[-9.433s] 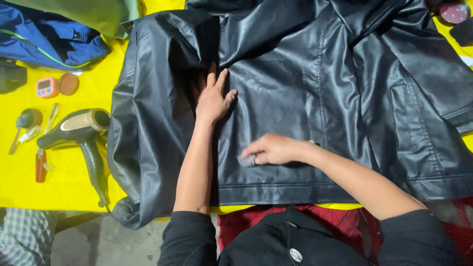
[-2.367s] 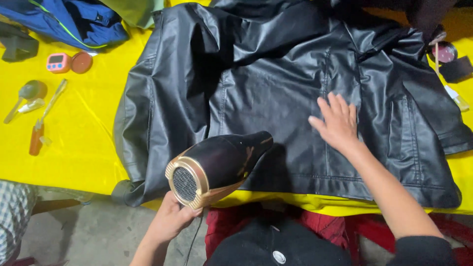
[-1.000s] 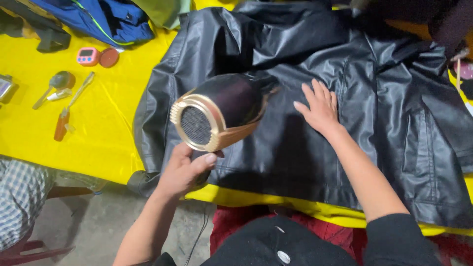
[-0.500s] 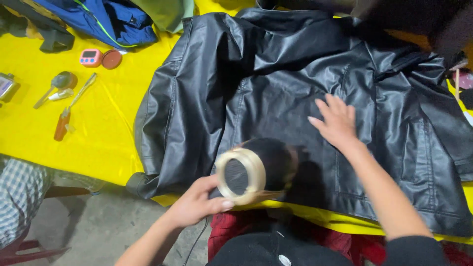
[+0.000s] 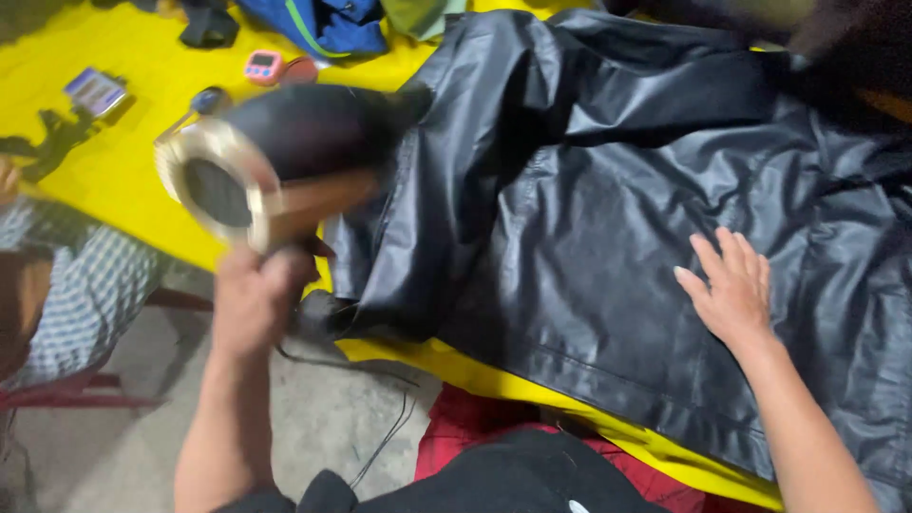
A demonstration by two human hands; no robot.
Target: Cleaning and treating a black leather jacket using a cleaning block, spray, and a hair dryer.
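On yellow table (image 5: 123, 161), L hand (image 5: 255, 296) grips hair dryer (image 5: 285, 161); R hand (image 5: 733, 290) flat, fingers spread, on black jacket (image 5: 589, 218).

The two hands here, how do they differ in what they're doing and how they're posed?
The left hand is closed around the handle of a black and gold hair dryer, lifted above the yellow table; the right hand lies open and flat, fingers spread, on the black leather jacket. The left hand looks blurred; the right hand is sharp. Both are bare, with bare forearms.
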